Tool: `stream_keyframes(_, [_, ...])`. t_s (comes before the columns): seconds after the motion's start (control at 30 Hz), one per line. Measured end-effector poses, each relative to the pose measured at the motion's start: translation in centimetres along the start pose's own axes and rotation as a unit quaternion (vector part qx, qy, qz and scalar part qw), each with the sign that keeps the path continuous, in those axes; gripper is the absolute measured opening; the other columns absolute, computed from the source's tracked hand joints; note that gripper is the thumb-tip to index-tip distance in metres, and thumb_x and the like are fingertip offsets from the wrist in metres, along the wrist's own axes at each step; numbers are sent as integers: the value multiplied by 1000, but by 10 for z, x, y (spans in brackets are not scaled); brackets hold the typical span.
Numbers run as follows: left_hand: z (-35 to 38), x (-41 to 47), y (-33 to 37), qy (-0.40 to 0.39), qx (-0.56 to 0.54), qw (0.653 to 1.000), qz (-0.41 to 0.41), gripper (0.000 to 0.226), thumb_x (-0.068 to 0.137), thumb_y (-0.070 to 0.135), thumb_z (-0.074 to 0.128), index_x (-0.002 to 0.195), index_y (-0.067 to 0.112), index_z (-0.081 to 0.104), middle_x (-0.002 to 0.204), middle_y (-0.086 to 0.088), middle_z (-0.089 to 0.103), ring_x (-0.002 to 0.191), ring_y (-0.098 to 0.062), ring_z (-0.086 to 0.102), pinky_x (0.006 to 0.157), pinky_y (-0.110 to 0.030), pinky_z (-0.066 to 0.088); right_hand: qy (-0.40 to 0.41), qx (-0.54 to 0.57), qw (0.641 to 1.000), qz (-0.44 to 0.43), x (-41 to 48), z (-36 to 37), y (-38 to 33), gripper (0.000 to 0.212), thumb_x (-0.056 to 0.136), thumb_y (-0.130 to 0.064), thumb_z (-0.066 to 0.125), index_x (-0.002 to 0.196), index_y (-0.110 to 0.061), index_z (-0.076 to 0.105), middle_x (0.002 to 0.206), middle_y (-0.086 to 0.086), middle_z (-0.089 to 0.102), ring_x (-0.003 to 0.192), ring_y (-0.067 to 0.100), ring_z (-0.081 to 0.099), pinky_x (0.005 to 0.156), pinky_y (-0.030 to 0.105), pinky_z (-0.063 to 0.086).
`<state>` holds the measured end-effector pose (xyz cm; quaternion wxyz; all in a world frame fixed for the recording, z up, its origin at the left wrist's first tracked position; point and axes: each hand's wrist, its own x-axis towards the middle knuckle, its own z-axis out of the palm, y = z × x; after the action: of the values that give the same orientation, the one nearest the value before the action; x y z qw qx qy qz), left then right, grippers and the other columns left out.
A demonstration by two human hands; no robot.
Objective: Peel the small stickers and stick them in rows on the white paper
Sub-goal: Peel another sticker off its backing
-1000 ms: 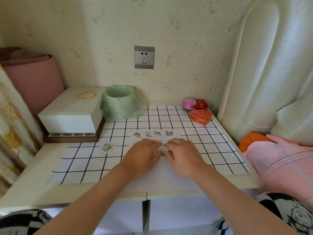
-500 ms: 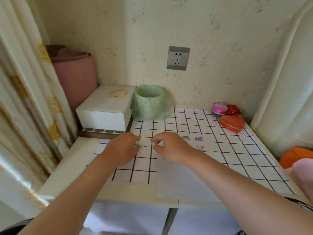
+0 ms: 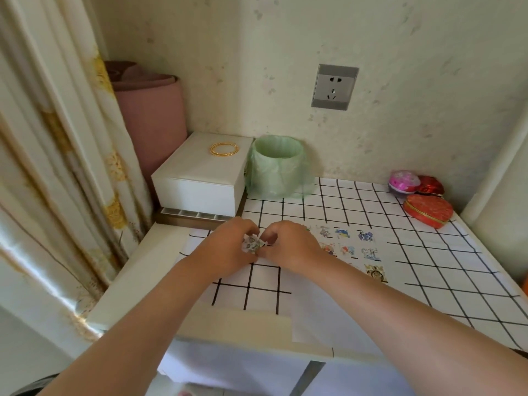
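Both hands (image 3: 228, 248) (image 3: 291, 247) now pinch the lifted sticker (image 3: 252, 243) between fingertips.

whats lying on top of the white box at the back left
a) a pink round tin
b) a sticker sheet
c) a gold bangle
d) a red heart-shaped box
c: a gold bangle lies on the lid of the white box; the red heart-shaped box sits on the grid cloth at far right.
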<state>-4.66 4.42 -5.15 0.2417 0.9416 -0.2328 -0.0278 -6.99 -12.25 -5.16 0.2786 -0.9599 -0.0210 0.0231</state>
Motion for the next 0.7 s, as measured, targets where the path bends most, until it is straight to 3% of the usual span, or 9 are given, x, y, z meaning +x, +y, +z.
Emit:
stream_keyframes(0.1, [-3, -3, 1, 16, -49, 999, 13, 53, 75, 24, 84, 121, 26, 58, 112, 7, 54, 92, -6, 56, 73, -11, 42, -9, 119, 992, 43, 1, -4, -3, 17, 79, -28, 83, 92, -22, 76, 89, -8, 72, 82, 9, 67, 80, 34, 57])
stream_keyframes(0.23, [-8, -3, 6, 47, -116, 992, -18, 44, 83, 18, 78, 119, 29, 55, 105, 11, 58, 84, -6, 59, 65, -10, 44, -15, 224, 970, 89, -4, -17, -4, 6, 84, -23, 78, 90, -21, 77, 78, -7, 71, 61, 8, 60, 51, 17, 45])
stream_keyframes(0.3, [-14, 0, 10, 58, -163, 984, -52, 30, 87, 15, 74, 108, 29, 59, 96, 10, 64, 78, -6, 60, 62, -10, 45, -20, 282, 952, 114, -10, -24, -2, 10, 85, -20, 78, 94, -18, 77, 84, -1, 75, 57, 12, 60, 43, 17, 38])
stream_keyframes(0.43, [-20, 1, 24, 46, -248, 966, -66, 12, 87, 12, 72, 92, 23, 72, 86, 3, 71, 66, 2, 62, 60, -13, 49, -34, 312, 942, 119, -25, -37, 5, 10, 84, -17, 78, 94, -16, 76, 83, 0, 78, 54, 10, 63, 49, 24, 38])
stream_keyframes(0.5, [-19, 1, 34, 41, -281, 957, -67, 12, 88, 14, 71, 89, 26, 74, 83, 1, 71, 65, -3, 62, 66, -24, 56, -18, 259, 961, 96, -29, -40, 13, 10, 84, -20, 78, 93, -20, 75, 86, -4, 77, 66, 9, 68, 60, 31, 50])
stream_keyframes(0.57, [-15, 2, 43, 41, -290, 954, -70, 14, 90, 16, 69, 87, 28, 73, 81, 1, 68, 64, -8, 61, 71, -31, 56, 7, 140, 988, 68, -33, -42, 25, 15, 88, -31, 72, 103, -29, 71, 107, -11, 71, 93, 10, 67, 82, 32, 54])
stream_keyframes(0.63, [-11, 6, 50, 34, -268, 960, -71, 15, 92, 17, 66, 86, 30, 71, 86, 3, 68, 70, -11, 63, 78, -34, 58, 15, -16, 999, 44, -39, -43, 38, 33, 95, -37, 59, 128, -36, 60, 134, -9, 58, 123, 16, 53, 102, 36, 43])
stream_keyframes(0.7, [-5, 9, 56, 10, -260, 963, -76, 16, 94, 15, 63, 87, 26, 71, 92, 5, 68, 83, -17, 67, 80, -38, 60, -5, -146, 988, 45, -47, -45, 51, 48, 100, -44, 47, 147, -36, 41, 152, -2, 41, 141, 24, 35, 111, 43, 30])
